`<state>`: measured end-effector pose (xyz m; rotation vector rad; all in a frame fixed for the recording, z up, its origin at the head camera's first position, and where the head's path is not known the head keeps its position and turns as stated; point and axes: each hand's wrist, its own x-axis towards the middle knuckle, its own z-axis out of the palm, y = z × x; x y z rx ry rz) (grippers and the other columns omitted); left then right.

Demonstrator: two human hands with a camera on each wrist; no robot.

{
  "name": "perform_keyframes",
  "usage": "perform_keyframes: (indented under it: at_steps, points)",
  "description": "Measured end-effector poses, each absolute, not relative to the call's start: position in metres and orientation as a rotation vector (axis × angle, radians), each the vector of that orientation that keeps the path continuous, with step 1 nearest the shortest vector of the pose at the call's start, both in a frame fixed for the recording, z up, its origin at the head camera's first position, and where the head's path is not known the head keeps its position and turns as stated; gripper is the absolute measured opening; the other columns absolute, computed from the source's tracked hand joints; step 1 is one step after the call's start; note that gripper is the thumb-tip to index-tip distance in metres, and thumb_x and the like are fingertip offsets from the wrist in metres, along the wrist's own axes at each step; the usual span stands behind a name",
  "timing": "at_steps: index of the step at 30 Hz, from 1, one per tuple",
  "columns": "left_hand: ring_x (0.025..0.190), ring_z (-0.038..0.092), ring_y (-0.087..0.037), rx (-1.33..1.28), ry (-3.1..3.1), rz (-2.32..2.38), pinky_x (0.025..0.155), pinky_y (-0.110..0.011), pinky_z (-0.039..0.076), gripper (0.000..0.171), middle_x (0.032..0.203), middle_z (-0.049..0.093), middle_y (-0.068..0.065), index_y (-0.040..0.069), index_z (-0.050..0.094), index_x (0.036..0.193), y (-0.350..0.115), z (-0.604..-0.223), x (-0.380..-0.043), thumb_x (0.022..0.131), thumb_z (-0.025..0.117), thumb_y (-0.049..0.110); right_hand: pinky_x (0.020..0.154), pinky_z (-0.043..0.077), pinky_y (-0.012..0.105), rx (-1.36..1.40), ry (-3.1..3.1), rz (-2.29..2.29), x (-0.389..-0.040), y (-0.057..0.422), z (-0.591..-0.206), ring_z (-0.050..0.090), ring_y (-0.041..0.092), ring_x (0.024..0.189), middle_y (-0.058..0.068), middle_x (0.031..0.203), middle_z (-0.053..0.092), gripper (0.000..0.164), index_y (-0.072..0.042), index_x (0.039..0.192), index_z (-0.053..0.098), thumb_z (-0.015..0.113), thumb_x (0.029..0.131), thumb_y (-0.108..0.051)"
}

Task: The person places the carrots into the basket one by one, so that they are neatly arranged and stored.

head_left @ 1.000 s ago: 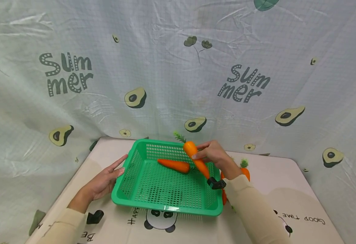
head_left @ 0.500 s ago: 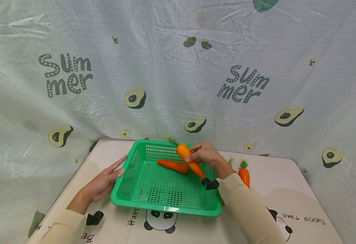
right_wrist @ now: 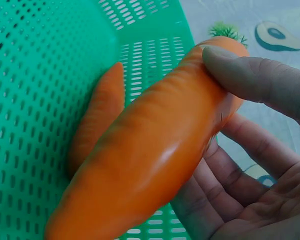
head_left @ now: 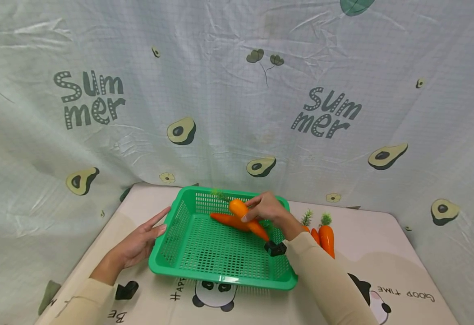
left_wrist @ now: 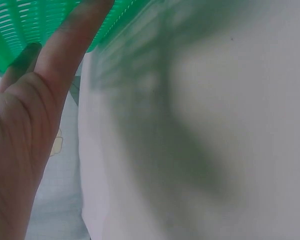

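Note:
In the head view my right hand [head_left: 267, 210] pinches an orange carrot [head_left: 238, 208] between thumb and fingers, tilted over the green basket [head_left: 220, 277]. Its leafy green top points up and left; the right wrist view shows the carrot [right_wrist: 155, 135] close up. Beneath it another carrot [head_left: 223, 220] lies inside, towards the back wall, partly covered by the held one. At the basket's left side, my left hand [head_left: 137, 243] touches the outer wall with straight fingers. The left wrist view shows that hand [left_wrist: 35, 105] against the green mesh [left_wrist: 27, 22].
Several carrots with green tops, one a carrot [head_left: 327, 239] near my right sleeve, lie on the table right of the basket. My right forearm partly hides them. A printed cloth [head_left: 220, 90] hangs behind the table. Black wrist cameras [head_left: 275, 248] sit under my wrists.
My right hand has moved left and slightly down with the carrot, deeper over the basket, nearing the carrot inside. More of the carrots on the right show. My left hand has stayed put.

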<state>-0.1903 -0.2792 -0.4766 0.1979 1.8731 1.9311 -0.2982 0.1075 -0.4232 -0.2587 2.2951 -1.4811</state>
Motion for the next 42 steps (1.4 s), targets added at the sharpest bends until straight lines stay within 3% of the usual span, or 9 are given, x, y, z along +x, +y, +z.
perform_keyframes:
  at_steps: [15,28,42]
  points:
    - [0.115,0.068,-0.012,0.156,1.853,1.942,0.093,-0.033,0.058,0.073,0.136,0.063,0.007,0.033,0.001,0.169,-0.278,-0.478,-0.191,0.112,0.047,0.034,0.074,0.062,0.037,-0.339,2.362,-1.402,-0.3,0.093,-0.432,0.074,0.021,0.088,0.018,0.123,0.075,0.043,-0.002,0.113,0.08,0.092,0.071,-0.001]
    - [0.115,0.067,-0.012,0.152,1.876,1.931,0.093,-0.034,0.057,0.073,0.136,0.061,0.007,0.034,0.002,0.169,-0.279,-0.479,-0.191,0.112,0.048,0.035,0.084,0.062,0.039,-0.324,2.437,-1.331,-0.302,0.083,-0.44,0.073,0.024,0.101,0.014,0.122,0.076,0.042,-0.005,0.111,0.082,0.093,0.07,-0.003]
    - [0.12,0.065,-0.013,0.165,1.903,1.916,0.095,-0.035,0.056,0.073,0.141,0.058,0.005,0.032,0.001,0.169,-0.278,-0.478,-0.19,0.112,0.047,0.035,0.088,0.061,0.041,-0.341,2.474,-1.257,-0.302,0.072,-0.443,0.072,0.023,0.099,0.012,0.125,0.074,0.042,-0.008,0.112,0.081,0.092,0.072,-0.005]
